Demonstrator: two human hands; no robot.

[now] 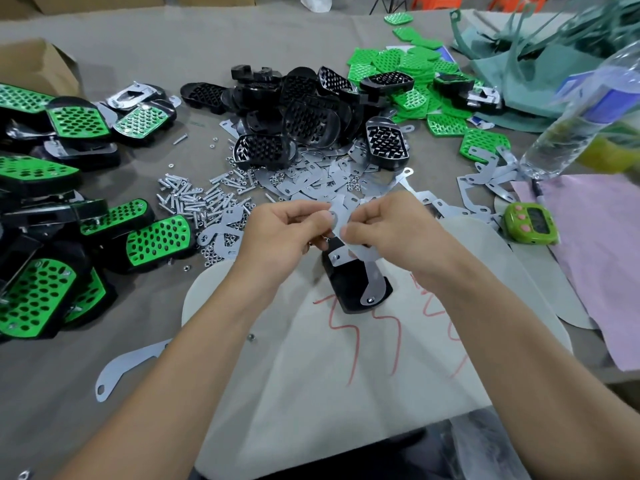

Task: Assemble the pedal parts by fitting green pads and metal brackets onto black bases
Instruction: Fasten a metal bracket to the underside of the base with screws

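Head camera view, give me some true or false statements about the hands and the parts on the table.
The left hand and right hand both pinch a metal bracket over the black base. True.
The black base lies on bare grey cloth. False: it lies on the white sheet.
The screws lie left of the hands. True.
The green timer sits left of the hands. False: it sits at right, beside the pink paper.
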